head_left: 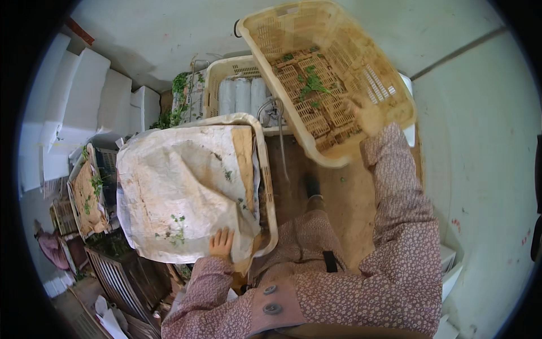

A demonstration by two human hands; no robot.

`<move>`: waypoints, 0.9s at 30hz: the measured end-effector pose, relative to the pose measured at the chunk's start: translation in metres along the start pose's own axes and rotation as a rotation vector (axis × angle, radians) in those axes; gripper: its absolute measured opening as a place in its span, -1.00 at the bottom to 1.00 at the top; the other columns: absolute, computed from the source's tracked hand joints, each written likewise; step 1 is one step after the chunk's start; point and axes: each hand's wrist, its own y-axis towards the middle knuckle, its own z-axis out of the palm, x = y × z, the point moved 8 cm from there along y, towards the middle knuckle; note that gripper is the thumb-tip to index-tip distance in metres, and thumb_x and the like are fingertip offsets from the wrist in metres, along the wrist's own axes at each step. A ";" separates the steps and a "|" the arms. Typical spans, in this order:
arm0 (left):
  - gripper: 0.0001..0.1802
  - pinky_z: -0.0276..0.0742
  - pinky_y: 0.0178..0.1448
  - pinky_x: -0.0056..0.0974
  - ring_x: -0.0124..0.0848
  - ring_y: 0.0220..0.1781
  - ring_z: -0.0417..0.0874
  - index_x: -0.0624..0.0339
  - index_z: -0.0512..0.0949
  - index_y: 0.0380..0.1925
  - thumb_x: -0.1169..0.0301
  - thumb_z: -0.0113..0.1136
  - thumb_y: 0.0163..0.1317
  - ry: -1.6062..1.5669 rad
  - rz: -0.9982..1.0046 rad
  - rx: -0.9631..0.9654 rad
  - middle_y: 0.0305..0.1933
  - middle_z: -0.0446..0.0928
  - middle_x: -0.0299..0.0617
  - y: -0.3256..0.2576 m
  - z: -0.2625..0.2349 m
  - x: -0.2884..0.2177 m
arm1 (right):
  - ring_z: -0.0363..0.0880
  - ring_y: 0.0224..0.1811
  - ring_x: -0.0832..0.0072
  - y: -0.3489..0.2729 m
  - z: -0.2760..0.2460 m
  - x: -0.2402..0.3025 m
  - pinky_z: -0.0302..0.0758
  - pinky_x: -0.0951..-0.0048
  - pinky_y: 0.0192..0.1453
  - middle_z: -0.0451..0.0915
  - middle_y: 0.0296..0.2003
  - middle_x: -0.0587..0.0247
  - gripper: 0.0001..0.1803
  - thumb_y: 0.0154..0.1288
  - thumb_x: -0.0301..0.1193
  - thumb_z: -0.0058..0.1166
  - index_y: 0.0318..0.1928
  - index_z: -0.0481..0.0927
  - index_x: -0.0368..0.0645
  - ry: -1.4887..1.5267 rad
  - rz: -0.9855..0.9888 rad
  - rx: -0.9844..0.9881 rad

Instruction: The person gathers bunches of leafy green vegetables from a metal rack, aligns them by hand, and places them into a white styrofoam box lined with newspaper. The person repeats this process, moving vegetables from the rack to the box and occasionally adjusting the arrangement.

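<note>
A white sheet (180, 181), creased and dirt-stained with scraps of green leaf on it, covers a cream plastic crate (271, 209). My left hand (222, 243) rests on its near right part, palm down, fingers stretched out. To the right, a yellowed slatted plastic crate (316, 155) stands tilted and blurred by motion. My right hand (368, 117) reaches over its near rim and grips that end; the fingers are smeared. Green leafy sprigs (314, 85) lie on the dirty bottom of this crate.
Behind, another cream crate (212, 85) holds white rolls (243, 93). White foam boxes (84, 90) are stacked along the left. Below them are a smaller crate with leaves (87, 198) and a dark slatted crate (116, 282). A pale wall (474, 141) stands on the right.
</note>
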 end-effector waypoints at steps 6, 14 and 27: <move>-0.44 0.31 0.21 -0.03 -0.21 0.30 0.34 -0.26 0.30 0.26 0.29 -0.05 0.20 0.319 -0.291 -0.109 0.39 0.23 -0.32 -0.022 0.034 0.008 | 0.43 0.20 0.18 0.223 0.018 -0.176 0.40 0.20 0.26 0.44 0.19 0.07 -0.44 0.38 -0.12 -0.08 0.32 0.30 -0.05 -0.637 0.307 0.275; -0.50 0.49 0.08 -0.14 -0.21 0.21 0.47 -0.17 0.34 0.23 0.33 -0.08 0.25 0.519 -0.485 0.066 0.31 0.37 -0.24 -0.041 0.025 -0.010 | 0.39 0.24 0.31 0.299 0.089 -0.244 0.45 0.28 0.24 0.18 0.36 0.17 -0.33 0.39 -0.25 -0.03 0.42 0.05 -0.02 -0.966 0.527 0.383; -0.47 0.40 0.15 -0.22 -0.32 0.22 0.45 -0.26 0.31 0.26 0.29 -0.12 0.23 0.547 -0.647 0.114 0.33 0.33 -0.34 -0.040 0.027 -0.006 | 0.49 -0.44 0.32 0.329 0.118 -0.292 0.46 0.30 -0.41 0.52 -0.40 0.12 -0.73 0.34 -0.60 -0.10 0.03 0.48 -0.29 0.218 0.394 0.054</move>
